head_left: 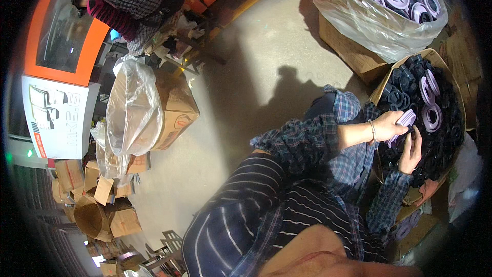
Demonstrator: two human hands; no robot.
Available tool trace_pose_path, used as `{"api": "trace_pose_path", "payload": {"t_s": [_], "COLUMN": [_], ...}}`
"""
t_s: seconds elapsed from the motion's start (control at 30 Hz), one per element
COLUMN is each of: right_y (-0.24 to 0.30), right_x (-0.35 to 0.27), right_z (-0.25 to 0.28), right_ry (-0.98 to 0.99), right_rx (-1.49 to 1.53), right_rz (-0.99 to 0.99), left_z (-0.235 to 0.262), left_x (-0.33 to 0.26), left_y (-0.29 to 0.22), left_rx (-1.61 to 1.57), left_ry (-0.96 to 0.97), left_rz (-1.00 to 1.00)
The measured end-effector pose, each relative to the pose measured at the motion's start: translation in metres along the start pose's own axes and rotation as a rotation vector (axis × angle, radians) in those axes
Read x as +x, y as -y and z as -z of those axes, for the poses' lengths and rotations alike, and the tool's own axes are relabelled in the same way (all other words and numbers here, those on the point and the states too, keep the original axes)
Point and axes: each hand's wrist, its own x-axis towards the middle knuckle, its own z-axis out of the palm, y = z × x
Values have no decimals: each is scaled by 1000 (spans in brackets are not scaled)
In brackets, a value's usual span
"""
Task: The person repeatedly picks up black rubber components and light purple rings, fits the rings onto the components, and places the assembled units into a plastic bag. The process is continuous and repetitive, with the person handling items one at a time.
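My left hand (385,125) grips a lilac plastic ring (406,119) edge-on, with a bracelet at the wrist. Just beside it, my right hand (411,153) has its thumb and fingers bent together at the ring's lower side. A small black part (409,130) shows at those fingertips, pressed against the ring and mostly hidden. Both hands are above an open carton (383,86) filled with black plastic parts (402,84). On top of the black parts lie several more lilac rings, one a flat ring (432,126) just right of my hands.
Behind this carton stands another box (346,46), lined with clear plastic (353,18) and heaped with lilac rings with black centres. Across the floor are a plastic-draped carton (177,110), stacked empty boxes (95,215) and an orange-and-white machine (56,107). Another person (130,5) bends beside it.
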Motion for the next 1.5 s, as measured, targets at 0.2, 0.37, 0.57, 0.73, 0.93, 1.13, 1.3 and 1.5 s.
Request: {"api": "trace_pose_path", "payload": {"t_s": [0.2,0.37,0.57,0.73,0.93,1.13,1.3,1.5], "right_y": [8,-39,-69,-37,-8,3,6,5], "right_x": [-12,-6,-3,-13,-21,-27,-48,-63], "right_z": [2,-2,-5,5,3,11,10,-12], "right_ry": [56,-32,-138,-86,-38,-119,-108,-196], "right_rx": [-195,7,968,370,75,418,-360,754], "right_rz": [72,88,-658,-209,-249,-512,176,-410], "left_z": [-1,-4,-21,-17,-12,-19,-19,-32], "left_x": [-3,-9,-21,-14,-22,-34,-37,-65], "left_y": [-3,-7,-3,-4,-7,-9,-11,1], "left_rx": [105,253,612,285,307,209,123,354], "left_ry": [36,31,212,79,149,369,161,256], "left_rz": [-40,-100,-592,-213,-224,1,-57,-370]}}
